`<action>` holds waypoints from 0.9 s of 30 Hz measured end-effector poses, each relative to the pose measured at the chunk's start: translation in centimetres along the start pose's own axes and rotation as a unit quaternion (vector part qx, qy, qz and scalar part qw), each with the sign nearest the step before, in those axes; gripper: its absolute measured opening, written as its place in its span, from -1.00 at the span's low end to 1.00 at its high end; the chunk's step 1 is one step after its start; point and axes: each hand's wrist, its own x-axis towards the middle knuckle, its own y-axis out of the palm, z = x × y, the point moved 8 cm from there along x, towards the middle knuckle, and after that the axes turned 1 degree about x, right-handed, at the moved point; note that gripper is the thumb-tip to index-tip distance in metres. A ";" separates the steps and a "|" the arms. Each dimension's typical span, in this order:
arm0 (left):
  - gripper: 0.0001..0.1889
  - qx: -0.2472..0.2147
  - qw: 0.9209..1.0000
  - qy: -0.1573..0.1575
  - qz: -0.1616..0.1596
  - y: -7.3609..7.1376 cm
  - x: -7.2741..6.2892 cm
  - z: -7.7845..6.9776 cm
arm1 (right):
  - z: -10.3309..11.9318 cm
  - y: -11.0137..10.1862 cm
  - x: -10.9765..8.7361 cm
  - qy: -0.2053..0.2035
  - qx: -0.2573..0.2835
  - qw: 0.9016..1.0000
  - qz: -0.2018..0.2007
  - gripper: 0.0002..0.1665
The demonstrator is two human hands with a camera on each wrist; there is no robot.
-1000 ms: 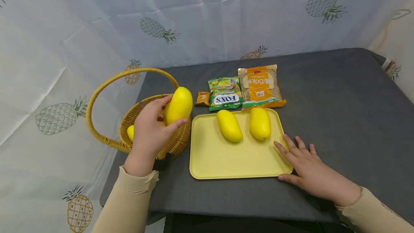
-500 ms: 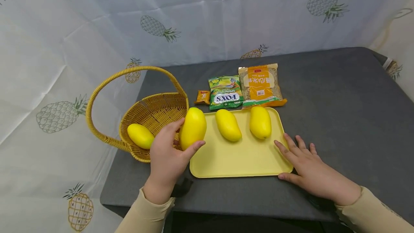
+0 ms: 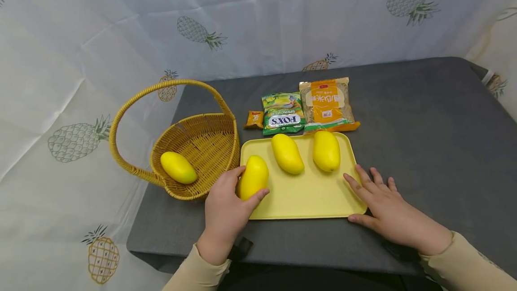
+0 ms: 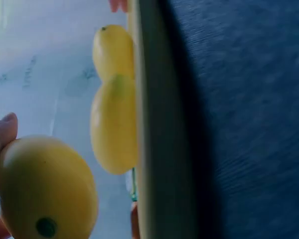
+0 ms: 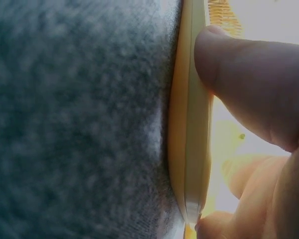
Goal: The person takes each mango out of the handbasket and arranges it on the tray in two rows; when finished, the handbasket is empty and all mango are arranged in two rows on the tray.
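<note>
My left hand (image 3: 228, 205) grips a yellow mango (image 3: 255, 176) between thumb and fingers, over the left end of a pale yellow tray (image 3: 304, 197). In the left wrist view a gap shows between this held mango (image 4: 45, 186) and the tray's edge. Two more mangoes lie side by side on the tray's far half, a left one (image 3: 287, 154) and a right one (image 3: 326, 151). With fingers spread, my right hand (image 3: 385, 212) rests at the tray's right edge; the right wrist view shows its thumb (image 5: 217, 59) touching the rim.
A wicker basket (image 3: 216, 147) with a tall handle stands left of the tray, one mango (image 3: 178, 167) inside. Behind the tray lie a small orange packet (image 3: 254, 119), a green candy bag (image 3: 283, 113) and an orange-and-clear food bag (image 3: 327, 104). A patterned cloth hangs behind the grey table (image 3: 424, 138).
My left hand has carried its mango from over the basket rightward and nearer to me, over the tray's left end. The mango in the basket has come into full view. My right hand stays put.
</note>
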 end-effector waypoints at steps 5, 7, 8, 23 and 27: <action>-0.18 0.027 0.999 -0.024 0.031 1.2 -0.2 0.5 | 0.0 0.1 0.1 -0.001 0.000 1.000 0.002 0.23; -0.18 0.037 0.997 -0.037 0.047 1.6 -0.2 0.8 | 0.0 0.1 0.1 -0.001 0.001 1.000 0.003 0.23; -0.17 0.043 0.997 -0.044 0.056 1.7 -0.1 0.9 | -0.1 0.1 0.1 -0.001 0.001 1.000 0.003 0.23; -0.22 0.101 0.987 -0.063 0.109 2.6 -0.1 0.9 | 0.1 -0.1 -0.1 0.004 -0.004 1.000 0.002 0.23; -0.25 0.109 0.987 -0.053 0.108 2.6 -0.2 0.6 | 0.1 -0.1 -0.1 0.003 -0.011 1.000 -0.001 0.23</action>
